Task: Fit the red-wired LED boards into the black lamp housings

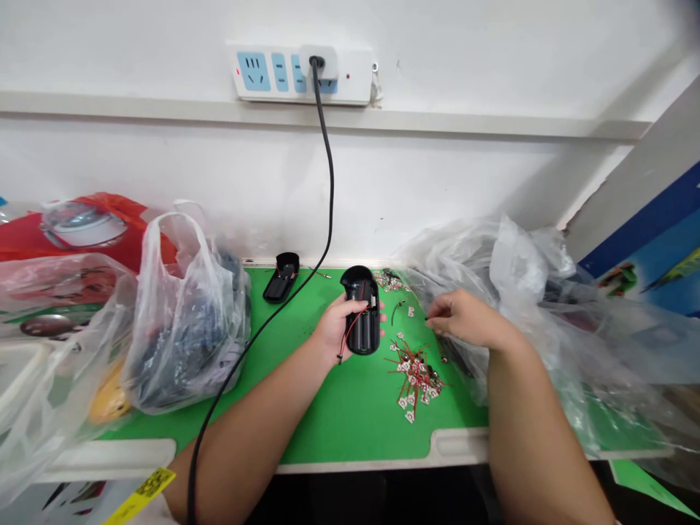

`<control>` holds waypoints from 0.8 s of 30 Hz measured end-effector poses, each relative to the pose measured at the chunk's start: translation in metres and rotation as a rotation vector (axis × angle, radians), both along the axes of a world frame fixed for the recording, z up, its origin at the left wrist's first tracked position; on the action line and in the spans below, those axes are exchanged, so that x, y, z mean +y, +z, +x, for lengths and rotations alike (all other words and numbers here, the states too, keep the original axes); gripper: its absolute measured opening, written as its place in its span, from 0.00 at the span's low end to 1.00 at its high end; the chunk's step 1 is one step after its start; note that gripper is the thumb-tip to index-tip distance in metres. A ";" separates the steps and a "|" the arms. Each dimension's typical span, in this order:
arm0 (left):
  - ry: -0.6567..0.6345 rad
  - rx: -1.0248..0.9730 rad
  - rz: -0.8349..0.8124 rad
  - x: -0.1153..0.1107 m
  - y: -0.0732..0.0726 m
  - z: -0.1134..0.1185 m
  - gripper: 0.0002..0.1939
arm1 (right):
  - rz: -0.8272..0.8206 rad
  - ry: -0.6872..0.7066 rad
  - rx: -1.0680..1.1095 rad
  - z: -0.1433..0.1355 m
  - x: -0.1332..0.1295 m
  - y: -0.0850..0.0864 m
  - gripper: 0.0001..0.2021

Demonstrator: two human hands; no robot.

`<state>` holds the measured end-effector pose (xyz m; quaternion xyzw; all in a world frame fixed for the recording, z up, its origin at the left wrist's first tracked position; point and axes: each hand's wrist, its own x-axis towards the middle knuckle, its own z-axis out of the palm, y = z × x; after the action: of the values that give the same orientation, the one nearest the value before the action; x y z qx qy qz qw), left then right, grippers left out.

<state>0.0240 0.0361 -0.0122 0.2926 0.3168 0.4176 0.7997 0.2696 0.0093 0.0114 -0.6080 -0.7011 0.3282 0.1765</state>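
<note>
My left hand (335, 328) is closed around a black plastic casing (362, 332) with an open, hollow inside. My thumb lies across it beside thin red and black wires (350, 327), whose loose end hangs below my palm. My right hand (462, 316) is off to the right, thumb and forefinger pinched together by the clear bags; a tiny dark bit shows at the fingertips, too small to name. Below it lies a pile of small white parts with red wires (416, 375). A single white piece (410, 311) and a short dark wire (394, 313) rest between my hands.
A similar black casing (282, 278) lies at the back of the green table (328, 430). Another heap of small parts (389, 278) sits behind. Filled plastic bags (186, 328) stand left, more clear bags (525, 292) right. A black cable (331, 182) hangs from the power strip (350, 87) across the workspace.
</note>
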 end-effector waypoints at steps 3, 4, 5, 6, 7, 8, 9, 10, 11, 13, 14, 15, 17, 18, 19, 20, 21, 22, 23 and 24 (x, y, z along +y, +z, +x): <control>0.003 0.055 0.047 -0.002 0.002 0.001 0.17 | 0.015 -0.090 0.486 -0.025 0.000 -0.003 0.08; 0.007 0.077 0.070 -0.003 0.002 0.001 0.17 | 0.001 -0.086 0.636 -0.034 0.000 -0.006 0.11; 0.013 0.098 0.091 -0.004 0.003 0.002 0.18 | -0.020 -0.077 0.759 -0.043 0.000 -0.009 0.14; 0.021 0.117 0.107 -0.004 0.003 0.002 0.18 | -0.045 -0.072 0.857 -0.052 0.000 -0.013 0.16; 0.031 0.133 0.118 -0.005 0.003 0.003 0.19 | -0.076 -0.076 0.933 -0.058 0.000 -0.016 0.17; 0.043 0.147 0.123 -0.005 0.003 0.004 0.19 | -0.111 -0.088 0.989 -0.064 0.001 -0.020 0.16; 0.053 0.158 0.124 -0.006 0.003 0.004 0.20 | -0.147 -0.107 1.035 -0.067 0.001 -0.022 0.15; 0.060 0.168 0.123 -0.006 0.003 0.005 0.21 | -0.178 -0.133 1.078 -0.070 0.001 -0.025 0.14; 0.063 0.175 0.122 -0.006 0.003 0.005 0.21 | -0.204 -0.165 1.120 -0.071 0.002 -0.026 0.14; 0.058 0.184 0.116 -0.007 0.003 0.006 0.21 | -0.244 -0.226 1.195 -0.072 0.002 -0.027 0.15; 0.055 0.186 0.112 -0.007 0.004 0.006 0.21 | -0.255 -0.249 1.226 -0.073 0.002 -0.027 0.16; 0.054 0.186 0.107 -0.007 0.004 0.006 0.21 | -0.261 -0.265 1.252 -0.073 0.002 -0.026 0.16; 0.054 0.189 0.103 -0.007 0.004 0.006 0.21 | -0.270 -0.271 1.285 -0.073 0.001 -0.024 0.16; 0.054 0.192 0.105 -0.007 0.004 0.006 0.21 | -0.275 -0.262 1.295 -0.073 0.001 -0.023 0.15; 0.056 0.196 0.110 -0.007 0.004 0.006 0.21 | -0.278 -0.252 1.302 -0.074 0.001 -0.023 0.14; 0.060 0.201 0.114 -0.007 0.003 0.005 0.21 | -0.280 -0.244 1.307 -0.074 0.001 -0.023 0.13; 0.063 0.205 0.118 -0.007 0.003 0.005 0.21 | -0.278 -0.242 1.314 -0.074 0.001 -0.023 0.12; 0.066 0.208 0.120 -0.007 0.003 0.005 0.21 | -0.271 -0.246 1.322 -0.075 0.001 -0.024 0.12; 0.069 0.210 0.120 -0.006 0.002 0.005 0.22 | -0.269 -0.254 1.328 -0.075 0.001 -0.024 0.12; 0.068 0.211 0.119 -0.006 0.002 0.005 0.22 | -0.273 -0.264 1.333 -0.075 0.001 -0.025 0.12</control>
<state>0.0294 0.0296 -0.0101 0.3709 0.3835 0.4297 0.7285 0.1942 0.0102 -0.0140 -0.3734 -0.3157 0.6929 0.5299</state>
